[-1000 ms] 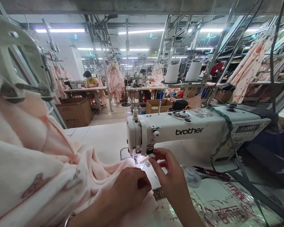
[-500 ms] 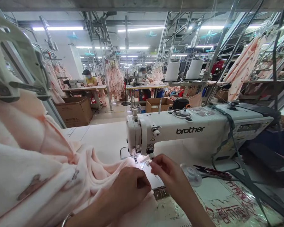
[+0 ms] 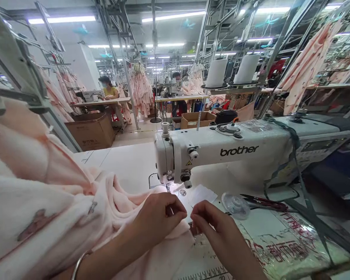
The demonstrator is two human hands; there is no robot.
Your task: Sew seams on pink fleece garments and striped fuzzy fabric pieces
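My left hand [image 3: 160,216] is pinched, thumb against fingertips, just in front of the needle area. Its wrist wears a bangle and lies over soft pink plush fabric [image 3: 102,217] with printed motifs. Close by on the right, my right hand [image 3: 218,229] is also pinched, its fingertips a small gap from the left ones. Whatever either pinch holds is too small to make out. Behind both hands stands a white Brother sewing machine [image 3: 210,147], its needle area lit. The fabric reaches up to the presser foot [image 3: 168,187], partly hidden by my left hand.
Right of my hands lie a clear plastic disc-shaped case [image 3: 236,205], dark red-handled scissors [image 3: 265,202] and a white scrap [image 3: 204,193]. A pale clamp hanger [image 3: 14,74] holds the fabric at left. Thread cones [image 3: 217,73] stand behind the machine. Co-workers sit farther back.
My right hand has come down from beside the machine's knob, uncovering the white scrap. My left hand is slightly higher in view, and the two pinches now face each other. The view has tilted down.
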